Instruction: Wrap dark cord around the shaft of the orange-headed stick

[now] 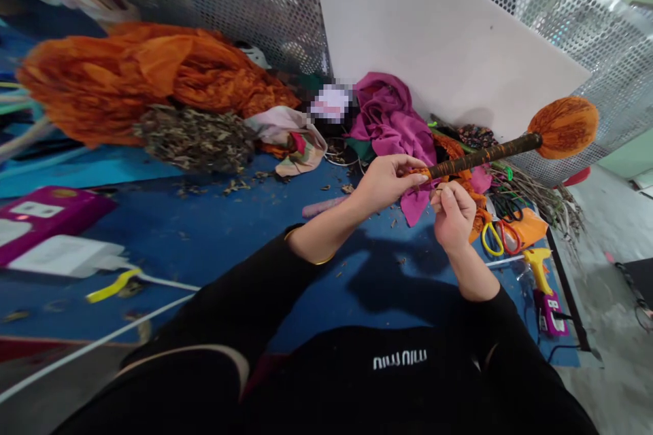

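My left hand is closed around the near end of a dark wrapped stick, which slants up to the right. Orange bands show along its length, and a round orange cloth head tops its far end. Just below the stick, my right hand is closed in a pinch; a thin dark strand seems to show at its fingertips, too small to name. Behind both hands lies a crumpled magenta cloth.
Orange cloth and a clump of dried leaves lie at the back left. Scissors and a yellow glue gun sit at the right edge. A purple power strip with a white charger is at left; cables trail across the blue table.
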The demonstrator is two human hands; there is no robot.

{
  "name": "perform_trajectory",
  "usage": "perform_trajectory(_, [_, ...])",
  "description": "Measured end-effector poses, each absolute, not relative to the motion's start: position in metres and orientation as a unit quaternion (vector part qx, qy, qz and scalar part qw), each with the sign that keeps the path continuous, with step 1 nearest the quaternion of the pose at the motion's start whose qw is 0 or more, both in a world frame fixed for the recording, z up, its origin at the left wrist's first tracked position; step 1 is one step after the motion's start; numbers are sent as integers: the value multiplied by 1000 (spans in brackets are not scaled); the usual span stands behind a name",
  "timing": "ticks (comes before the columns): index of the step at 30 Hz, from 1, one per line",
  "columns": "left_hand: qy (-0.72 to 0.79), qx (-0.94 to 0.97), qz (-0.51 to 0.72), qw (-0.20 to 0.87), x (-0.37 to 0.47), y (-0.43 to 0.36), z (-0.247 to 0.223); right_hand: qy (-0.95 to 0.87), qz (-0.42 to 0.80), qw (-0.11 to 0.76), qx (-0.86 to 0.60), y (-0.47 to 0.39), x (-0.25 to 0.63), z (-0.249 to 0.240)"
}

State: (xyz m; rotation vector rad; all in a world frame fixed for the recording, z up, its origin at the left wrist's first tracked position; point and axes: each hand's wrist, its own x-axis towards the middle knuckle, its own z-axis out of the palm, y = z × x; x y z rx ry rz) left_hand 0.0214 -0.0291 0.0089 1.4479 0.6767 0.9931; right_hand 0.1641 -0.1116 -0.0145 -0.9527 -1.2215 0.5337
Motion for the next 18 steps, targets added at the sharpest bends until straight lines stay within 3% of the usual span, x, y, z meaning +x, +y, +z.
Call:
perform_trajectory(7, [284,577,349,681,10,-27,22,-566,235,660,-435,-114,157,-11])
perform_trajectory(14, [306,598,409,618,21,-28,8,-702,-98,571,-414,-126,144,-11])
perform_trajectory(18, [310,615,391,610,28,-27,1,-724,-170,553,-376,-125,141,-14])
